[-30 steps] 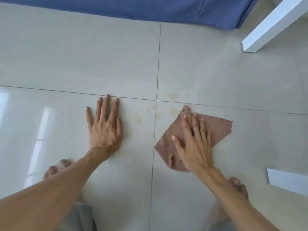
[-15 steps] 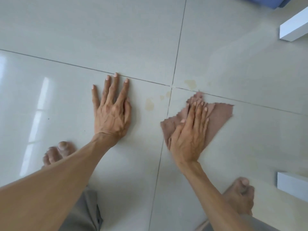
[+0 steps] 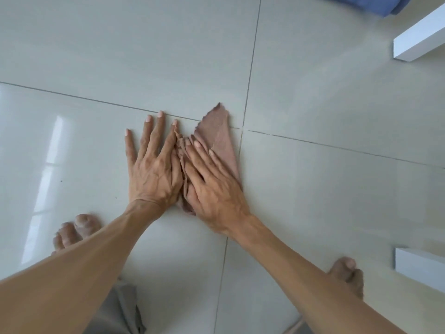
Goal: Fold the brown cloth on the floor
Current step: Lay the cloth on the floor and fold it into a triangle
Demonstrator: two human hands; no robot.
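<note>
Head view, from near to far: at the bottom edge both forearms reach forward over the tiled floor [image 3: 313, 92], with bare toes visible on each side, so the person seems to crouch over the work.

The left hand [image 3: 154, 169] lies flat on the tile, fingers spread and open, holding nothing. Its inner edge touches the bunched side of the brown cloth [image 3: 220, 138]. I judge it stands there as a stop, so the fabric cannot slide away to the left.

The right hand [image 3: 212, 184] is also flat and open, palm down on top of the cloth, pressing and not pinching (no finger curls around an edge). The cloth is gathered in wrinkles between the two hands, and one pointed corner sticks out past the fingertips, just beside the crossing of the grout lines. The fold looks only partly made, because the layers are creased and uneven.

Farther away, well apart from the hands, a white furniture leg [image 3: 419, 42] stands at the upper right, with blue fabric [image 3: 361, 4] beyond it.
</note>
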